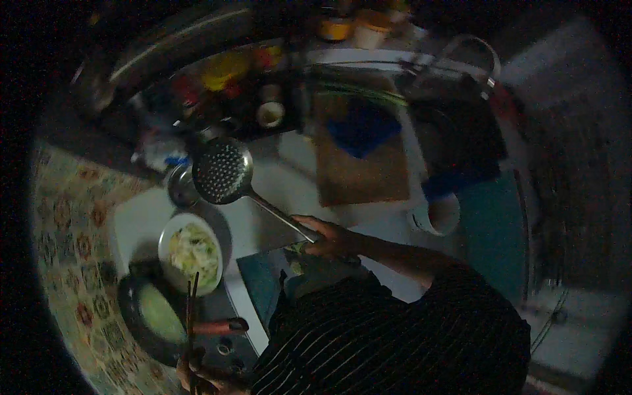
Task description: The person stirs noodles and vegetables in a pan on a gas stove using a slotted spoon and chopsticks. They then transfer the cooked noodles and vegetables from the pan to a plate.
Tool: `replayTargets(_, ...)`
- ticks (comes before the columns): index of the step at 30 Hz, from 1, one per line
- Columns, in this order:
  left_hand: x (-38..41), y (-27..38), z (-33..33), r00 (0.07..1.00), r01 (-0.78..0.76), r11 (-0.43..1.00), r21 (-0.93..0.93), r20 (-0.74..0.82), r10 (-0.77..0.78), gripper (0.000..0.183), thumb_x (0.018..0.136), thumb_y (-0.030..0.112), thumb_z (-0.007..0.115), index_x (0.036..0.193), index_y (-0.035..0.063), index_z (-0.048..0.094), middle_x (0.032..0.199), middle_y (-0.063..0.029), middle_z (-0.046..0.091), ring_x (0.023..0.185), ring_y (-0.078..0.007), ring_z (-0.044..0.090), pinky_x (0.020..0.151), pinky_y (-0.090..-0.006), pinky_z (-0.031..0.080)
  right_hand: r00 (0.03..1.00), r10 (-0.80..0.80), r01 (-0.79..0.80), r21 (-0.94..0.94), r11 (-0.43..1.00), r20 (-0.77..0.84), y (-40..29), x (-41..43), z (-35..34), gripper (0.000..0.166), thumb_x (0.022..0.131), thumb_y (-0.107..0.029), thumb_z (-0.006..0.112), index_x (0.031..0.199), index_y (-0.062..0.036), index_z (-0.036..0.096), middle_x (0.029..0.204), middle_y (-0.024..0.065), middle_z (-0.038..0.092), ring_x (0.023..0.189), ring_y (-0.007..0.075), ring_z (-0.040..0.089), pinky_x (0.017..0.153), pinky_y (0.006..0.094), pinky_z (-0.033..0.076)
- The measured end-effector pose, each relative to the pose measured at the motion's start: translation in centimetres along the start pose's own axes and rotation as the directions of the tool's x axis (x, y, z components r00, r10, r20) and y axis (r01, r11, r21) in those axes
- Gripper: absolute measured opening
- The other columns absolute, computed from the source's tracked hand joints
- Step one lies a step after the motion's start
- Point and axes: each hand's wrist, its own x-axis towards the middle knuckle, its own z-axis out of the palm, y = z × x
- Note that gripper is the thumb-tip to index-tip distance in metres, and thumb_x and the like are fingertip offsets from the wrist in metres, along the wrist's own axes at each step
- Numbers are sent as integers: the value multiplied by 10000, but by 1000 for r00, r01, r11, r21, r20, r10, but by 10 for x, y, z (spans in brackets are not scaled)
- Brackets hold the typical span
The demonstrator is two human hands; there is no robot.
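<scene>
My right hand (333,239) grips the handle of a perforated metal skimmer (222,170). The skimmer's round head is held out over the white counter. At the lower left, my left hand (202,373) holds a pair of chopsticks (191,316), their tips pointing up toward the rim of a white bowl (164,242). Pale, shredded or sliced food (193,252) with green bits fills the bowl. Below the bowl, a dark pan (131,328) contains pale yellow-green contents, blurred in the dim light. A reddish handle (215,327) lies just right of the chopsticks.
A metal container (182,185) stands partly behind the skimmer head. Farther right are a brown board (365,182) with a blue cloth-like item (363,126), and a white cup (442,215). A small pale cup (270,114) stands at the back. Patterned tiles (64,232) cover the left side.
</scene>
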Motion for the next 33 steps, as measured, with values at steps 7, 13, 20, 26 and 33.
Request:
replayTargets(7, -23, -44, 76, 923, -224, 951, -211, 267, 276, 238, 923, 190, 437, 912, -6, 572, 831, -139, 578, 749, -234, 557, 658, -333, 450, 795, 258, -75, 334, 940, -549, 5, -124, 2, 647, 840, -57, 515, 1381, -196, 188, 792, 37, 478, 633, 110, 466, 518, 260, 423)
replayTargets(13, -53, -39, 90, 856, -271, 923, -273, 371, 361, 207, 901, 178, 451, 894, 16, 580, 839, -135, 588, 760, -251, 567, 683, -345, 454, 404, 215, 187, 310, 932, -889, 38, -191, -78, 546, 821, -277, 563, 1292, -116, 339, 764, 24, 501, 537, 98, 428, 450, 243, 392)
replayTargets(20, -66, 50, 111, 829, -186, 960, -209, 491, 268, 98, 800, 82, 563, 884, 48, 600, 851, -113, 608, 760, -263, 587, 673, -330, 471, 325, 369, -274, 287, 918, -871, 116, -214, -275, 370, 821, -322, 556, 1081, -67, 493, 803, 28, 510, 622, 109, 477, 499, 267, 406)
replayTargets(26, -74, 153, 165, 799, -252, 947, -200, 509, 320, 203, 696, -1, 673, 876, 77, 619, 849, -90, 621, 752, -256, 606, 653, -333, 486, 385, 359, -533, 112, 838, -851, 129, -173, -384, 365, 836, -321, 533, 1087, -59, 493, 836, 43, 517, 671, 123, 486, 547, 278, 412)
replayTargets(33, -88, 218, 207, 769, -344, 904, -255, 476, 427, 199, 693, -15, 669, 873, 52, 619, 822, -88, 618, 751, -238, 605, 590, -308, 487, 413, 402, -630, 62, 774, -817, 144, -192, -422, 361, 854, -320, 505, 1094, -50, 493, 874, 60, 525, 727, 140, 497, 603, 290, 421)
